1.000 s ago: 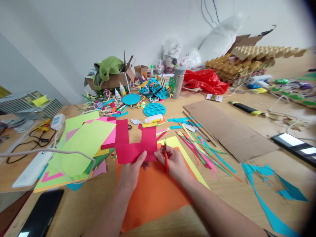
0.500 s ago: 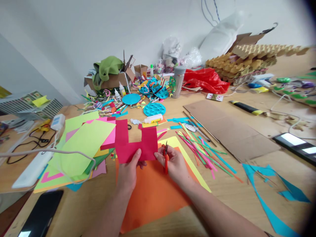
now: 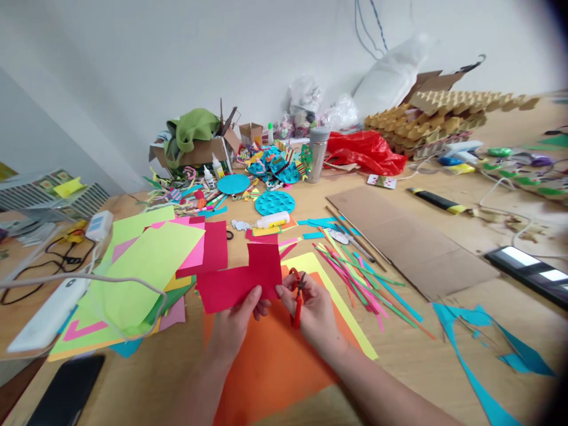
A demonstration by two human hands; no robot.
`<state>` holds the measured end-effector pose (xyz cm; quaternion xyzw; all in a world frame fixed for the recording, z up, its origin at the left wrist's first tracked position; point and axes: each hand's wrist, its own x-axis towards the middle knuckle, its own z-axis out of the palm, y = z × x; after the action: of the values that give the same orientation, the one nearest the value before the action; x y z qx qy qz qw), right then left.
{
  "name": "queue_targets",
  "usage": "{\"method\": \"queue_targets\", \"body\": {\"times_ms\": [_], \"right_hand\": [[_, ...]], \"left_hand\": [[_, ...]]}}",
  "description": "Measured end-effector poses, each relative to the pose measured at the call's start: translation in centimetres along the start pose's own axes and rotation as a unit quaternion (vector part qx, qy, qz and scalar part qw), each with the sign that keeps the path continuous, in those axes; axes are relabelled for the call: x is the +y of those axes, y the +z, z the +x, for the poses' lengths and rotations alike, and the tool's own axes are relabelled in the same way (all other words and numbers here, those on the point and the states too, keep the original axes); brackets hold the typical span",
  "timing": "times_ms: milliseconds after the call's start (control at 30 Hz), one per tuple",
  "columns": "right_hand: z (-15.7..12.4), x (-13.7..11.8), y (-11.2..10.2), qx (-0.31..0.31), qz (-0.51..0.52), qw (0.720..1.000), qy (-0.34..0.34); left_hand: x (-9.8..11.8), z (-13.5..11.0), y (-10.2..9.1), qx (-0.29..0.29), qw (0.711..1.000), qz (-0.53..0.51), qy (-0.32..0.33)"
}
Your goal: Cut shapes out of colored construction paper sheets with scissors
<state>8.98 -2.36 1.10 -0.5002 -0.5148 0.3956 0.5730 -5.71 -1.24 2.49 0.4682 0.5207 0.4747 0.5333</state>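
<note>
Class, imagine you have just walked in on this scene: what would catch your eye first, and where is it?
First, the bright red paper in the middle, held by the left hand, with red-handled scissors in the right hand beside it. Below them spreads a large orange sheet on the table. Farther back, a crumpled red plastic bag stands out, right of the grey bottle.

Your L-shaped red paper sheet (image 3: 228, 288) is held tilted. Your red-handled metal scissors (image 3: 297, 310) point up just beside it.
</note>
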Motion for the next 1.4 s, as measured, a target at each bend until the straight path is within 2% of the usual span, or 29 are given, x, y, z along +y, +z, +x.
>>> {"method": "queue_targets", "body": {"times_ms": [167,400,500,600,700,800,933,1033,1200,1300,1400], "right_hand": [[-0.1,0.0,-0.3,0.028,-0.027,0.999,-0.020],[0.8,-1.0,-1.2,0.152,0.021,0.988,-0.014],[0.8,-0.9,-1.2,0.160,0.022,0.987,-0.023],[0.6,-0.6,-1.2,0.111,0.016,0.993,-0.027],[0.3,-0.6,-1.1,0.031,0.001,1.000,0.008],[-0.1,-0.8,-0.7,-0.073,0.004,0.992,0.101],[-0.9,-0.5,0.4,-0.168,0.026,0.958,0.231],[-1.3,-0.2,0.9,-0.191,0.027,0.944,0.267],[-1.2,-0.1,1.0,-0.197,0.024,0.938,0.285],[-1.4,-0.2,1.0,-0.205,0.028,0.939,0.274],[-1.6,-0.3,1.0,-0.213,0.009,0.948,0.234]], "left_hand": [[0.1,0.0,0.0,-0.007,1.000,-0.020,-0.016],[-0.4,1.1,-0.2,0.082,0.989,-0.098,-0.072],[-0.3,1.3,-0.3,0.106,0.985,-0.108,-0.085],[-0.2,1.3,-0.2,0.116,0.983,-0.113,-0.090],[-0.3,1.2,-0.1,0.122,0.982,-0.110,-0.090],[-0.4,1.1,0.1,0.120,0.983,-0.108,-0.083],[-0.5,0.9,0.0,0.115,0.982,-0.108,-0.103],[-0.3,0.7,0.1,0.113,0.980,-0.108,-0.122],[0.1,0.7,0.3,0.137,0.976,-0.120,-0.117],[0.2,0.9,0.3,0.144,0.975,-0.137,-0.096],[0.1,1.0,0.2,0.147,0.975,-0.146,-0.080]]}}
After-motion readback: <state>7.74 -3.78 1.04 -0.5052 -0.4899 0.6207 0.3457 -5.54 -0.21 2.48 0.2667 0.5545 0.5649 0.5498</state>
